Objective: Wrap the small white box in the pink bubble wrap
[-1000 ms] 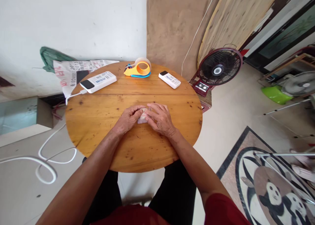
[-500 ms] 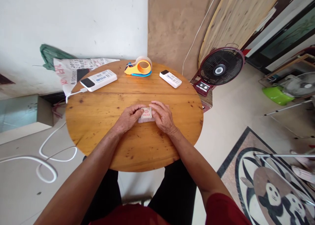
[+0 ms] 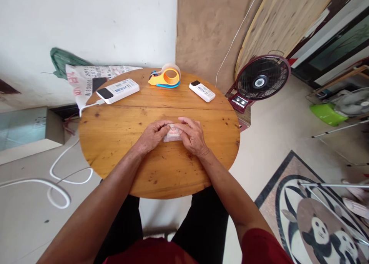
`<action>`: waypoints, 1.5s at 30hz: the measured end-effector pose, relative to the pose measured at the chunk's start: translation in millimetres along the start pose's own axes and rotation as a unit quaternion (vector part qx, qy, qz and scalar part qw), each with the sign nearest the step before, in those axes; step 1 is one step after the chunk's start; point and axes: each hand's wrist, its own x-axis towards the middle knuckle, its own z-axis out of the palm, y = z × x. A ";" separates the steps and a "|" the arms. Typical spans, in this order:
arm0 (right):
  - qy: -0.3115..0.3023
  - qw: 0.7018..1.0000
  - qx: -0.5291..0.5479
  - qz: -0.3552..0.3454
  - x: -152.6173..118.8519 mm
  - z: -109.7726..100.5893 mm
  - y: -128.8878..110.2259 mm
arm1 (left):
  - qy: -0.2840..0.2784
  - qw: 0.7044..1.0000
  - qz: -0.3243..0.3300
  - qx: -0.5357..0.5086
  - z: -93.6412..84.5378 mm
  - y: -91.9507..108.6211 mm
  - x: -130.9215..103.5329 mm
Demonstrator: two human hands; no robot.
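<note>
A small pale box with red print [image 3: 173, 132], like a card pack in a clear case, lies near the middle of the round wooden table [image 3: 115, 141]. My left hand [image 3: 155, 136] grips its left side, thumb on top and fingers curled along the far edge. My right hand [image 3: 193, 136] holds the right side, with a finger laid over the top face and the thumb near the right edge. Parts of the box are hidden under the fingers.
Along the table's far side are a white power bank [image 3: 118, 91] with a cable, an orange tape dispenser [image 3: 165, 77] and a second white power bank [image 3: 202, 91]. A dark red fan [image 3: 261, 81] stands at the right. White cable [image 3: 62, 183] loops on the floor at left.
My right hand's finger has come across the top of the box, covering more of it. The box looks slightly tilted compared with before. The whole view has shifted a little.
</note>
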 end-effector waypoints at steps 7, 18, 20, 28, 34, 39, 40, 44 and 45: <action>-0.013 1.000 -0.026 -0.009 1.2 0.6 -2.5 | -0.006 1.000 -0.001 -0.005 0.5 0.1 0.0; -0.031 0.998 -0.051 -0.033 -1.0 2.3 -2.4 | -0.010 1.000 0.006 -0.011 0.0 -2.1 0.3; -0.029 0.997 -0.054 -0.037 0.2 3.5 -2.8 | -0.010 1.000 0.006 -0.012 0.2 -1.7 0.3; -0.005 1.000 -0.009 -0.017 -0.9 4.8 -4.0 | 0.009 1.000 -0.002 0.002 0.5 -1.5 -0.4; 0.034 0.999 0.009 0.001 -2.9 4.3 -1.5 | 0.008 1.000 -0.012 0.006 0.6 0.8 -0.8; 0.014 1.000 -0.001 -0.004 -1.8 4.2 -1.1 | -0.004 1.000 -0.001 0.005 0.2 1.3 -0.6; 0.010 1.000 -0.004 -0.005 -1.7 4.2 -1.2 | -0.003 1.000 0.002 0.006 0.1 1.2 -0.6; 0.002 1.000 -0.013 -0.011 -1.6 4.5 -1.3 | -0.001 1.000 0.004 0.003 0.0 0.3 -0.1; 0.001 1.000 -0.015 -0.012 -1.7 4.7 -1.3 | -0.002 1.000 0.005 0.003 0.0 0.3 0.1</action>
